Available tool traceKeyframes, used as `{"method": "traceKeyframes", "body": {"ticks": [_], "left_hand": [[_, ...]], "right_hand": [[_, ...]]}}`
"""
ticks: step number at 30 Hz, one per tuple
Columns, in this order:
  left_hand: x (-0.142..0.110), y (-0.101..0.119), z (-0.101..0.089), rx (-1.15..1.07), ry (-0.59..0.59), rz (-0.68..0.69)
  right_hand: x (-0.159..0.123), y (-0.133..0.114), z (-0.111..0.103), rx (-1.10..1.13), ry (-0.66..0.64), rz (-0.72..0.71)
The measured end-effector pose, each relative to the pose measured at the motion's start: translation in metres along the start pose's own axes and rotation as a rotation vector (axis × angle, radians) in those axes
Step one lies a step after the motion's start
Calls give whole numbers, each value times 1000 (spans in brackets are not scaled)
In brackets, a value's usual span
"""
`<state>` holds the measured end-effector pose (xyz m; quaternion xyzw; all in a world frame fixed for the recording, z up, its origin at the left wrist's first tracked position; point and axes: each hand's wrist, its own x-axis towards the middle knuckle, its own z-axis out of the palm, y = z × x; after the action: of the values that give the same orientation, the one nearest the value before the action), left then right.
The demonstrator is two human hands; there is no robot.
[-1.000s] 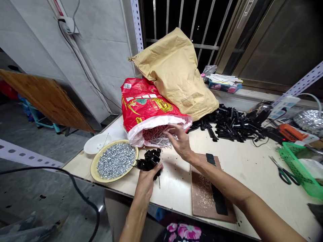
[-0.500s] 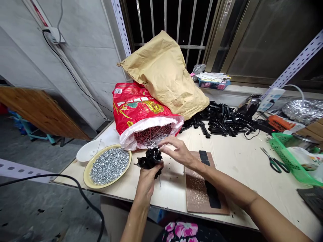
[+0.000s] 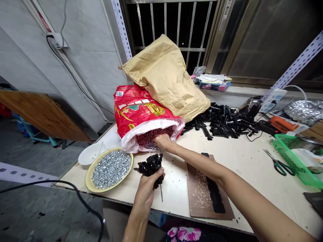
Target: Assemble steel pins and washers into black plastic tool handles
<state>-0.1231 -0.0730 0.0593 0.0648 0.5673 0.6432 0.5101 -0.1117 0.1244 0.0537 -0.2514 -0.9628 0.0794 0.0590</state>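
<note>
Crowding black pieces (image 3: 148, 166) in left hand (image 3: 147, 186): yellow bowl (image 3: 88, 178), red bag (image 3: 137, 111) behind.

Barred window (image 3: 171, 25) (dark beyond).

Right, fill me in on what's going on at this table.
One person is working here with both hands. The left hand grips a bunch of black plastic parts, with a thin metal rod poking out below. The right hand is in the mouth of the red bag, among thin reddish rods. A yellow dish of small silvery metal pieces sits to the left.
</note>
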Motion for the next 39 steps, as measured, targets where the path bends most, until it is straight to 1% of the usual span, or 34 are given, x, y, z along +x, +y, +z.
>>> {"method": "traceKeyframes", "body": {"ticks": [3, 5, 7, 8, 10, 12, 13, 14, 15, 16, 18, 21, 24, 27, 29, 30, 32, 33, 35, 37, 39], "left_hand": [[-1, 2, -4, -54, -31, -61], [-1, 2, -6, -85, -50, -91], [1, -1, -6, -69, -48, -92], [2, -3, -6, -33, -39, -65], [3, -7, -4, 72, -4, 47], [4, -10, 0, 157, 22, 179], [4, -11, 3, 185, 33, 231], [4, -11, 6, 208, 46, 266], [4, -11, 9, 234, 63, 283], [4, -10, 12, 266, 85, 285], [3, -8, 16, 335, 129, 277], [1, -6, 20, 410, 141, 283], [-2, -6, 22, 461, 139, 287], [-5, -5, 24, 454, 141, 278], [-6, -4, 23, 398, 119, 296], [-7, -4, 23, 368, 113, 311], [-7, -3, 21, 325, 124, 339], [-8, -3, 20, 313, 131, 347], [-8, -2, 18, 293, 141, 352], [-9, -1, 17, 262, 126, 353], [-10, -1, 15, 229, 96, 361]], "right_hand": [[3, -5, -3, -12, -22, -10], [-6, -5, -10, 1, 14, -23], [-24, -5, -20, 18, 71, -41], [-35, -5, -26, 59, 134, -63], [-59, -6, -40, 248, 340, -118], [-79, -10, -55, 553, 585, -127], [-88, -12, -63, 710, 669, -109], [-95, -15, -70, 841, 707, -85], [-101, -18, -75, 945, 711, -64], [-106, -21, -80, 1016, 697, -54], [-113, -25, -85, 1063, 658, -64], [-120, -29, -82, 992, 614, -90], [-124, -30, -78, 915, 520, -142], [-125, -22, -78, 861, 423, -226], [-121, -10, -76, 816, 405, -242], [-118, -2, -73, 771, 410, -214], [-111, 16, -61, 591, 385, -71], [-107, 24, -53, 469, 342, 27], [-103, 37, -35, 251, 206, 191], [-102, 42, -16, 151, 114, 262], [-104, 41, -3, 131, 103, 268]]}}
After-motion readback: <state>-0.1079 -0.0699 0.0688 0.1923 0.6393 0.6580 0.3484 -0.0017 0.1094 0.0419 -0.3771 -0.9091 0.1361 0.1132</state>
